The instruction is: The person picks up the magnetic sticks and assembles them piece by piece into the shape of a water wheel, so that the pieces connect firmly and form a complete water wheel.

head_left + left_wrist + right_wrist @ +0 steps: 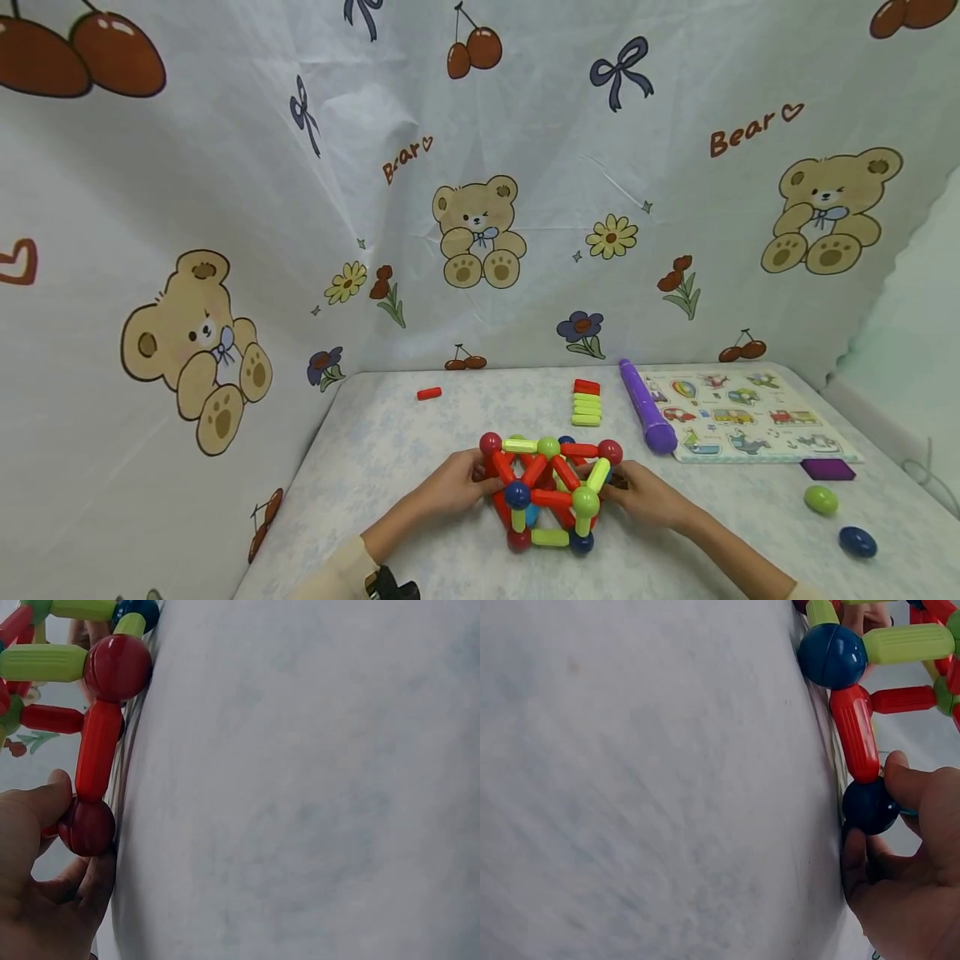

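Both hands [450,487] [645,493] grip the upright ball-and-rod frame [551,492], fingers curled round corner balls.

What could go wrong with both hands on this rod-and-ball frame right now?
The left hand pinches only a red ball at a corner and the right hand a blue ball, so a pull could pop joints on the frame. Loose green egg and blue egg might roll if the table is bumped.
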`<state>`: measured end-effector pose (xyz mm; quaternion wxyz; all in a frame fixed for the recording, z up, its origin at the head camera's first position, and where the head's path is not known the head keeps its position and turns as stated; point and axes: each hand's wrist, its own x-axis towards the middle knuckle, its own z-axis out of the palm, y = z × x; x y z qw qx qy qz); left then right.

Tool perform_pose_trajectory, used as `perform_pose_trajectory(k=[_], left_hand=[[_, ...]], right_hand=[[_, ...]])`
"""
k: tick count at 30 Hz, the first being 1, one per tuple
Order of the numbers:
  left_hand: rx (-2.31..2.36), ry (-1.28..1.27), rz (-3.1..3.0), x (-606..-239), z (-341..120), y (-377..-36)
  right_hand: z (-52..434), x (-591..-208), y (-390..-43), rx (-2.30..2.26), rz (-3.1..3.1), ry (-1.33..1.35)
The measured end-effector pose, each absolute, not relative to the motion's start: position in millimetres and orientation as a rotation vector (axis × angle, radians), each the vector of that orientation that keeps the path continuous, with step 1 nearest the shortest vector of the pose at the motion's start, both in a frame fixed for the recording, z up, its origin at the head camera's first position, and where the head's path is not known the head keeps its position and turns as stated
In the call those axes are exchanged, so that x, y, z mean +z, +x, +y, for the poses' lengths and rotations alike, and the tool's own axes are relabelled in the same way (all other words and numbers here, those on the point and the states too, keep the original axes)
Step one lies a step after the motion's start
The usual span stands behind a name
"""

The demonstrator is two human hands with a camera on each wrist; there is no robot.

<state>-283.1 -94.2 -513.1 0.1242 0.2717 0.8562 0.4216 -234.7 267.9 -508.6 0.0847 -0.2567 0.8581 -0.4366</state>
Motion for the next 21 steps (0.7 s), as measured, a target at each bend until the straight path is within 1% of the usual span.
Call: perform_pose_trajectory(k=[10,14,21], left_hand=[[1.245,0.845,2.521,-512.7,-94.0,-309.4],[1.254,0.957,2.541,-512.0,-94.1,-315.5],[1.251,1.199,2.591,-510.0,-97.5,-315.6]], right_hand=[[265.3,-506.5,-251.6,-1.324,2.631,-0.758],[265.2,-508.2,-254.4,-1.321,2.715,-0.781],[265.4,-510.0,-252.0,-1.37,2.832,-0.824]])
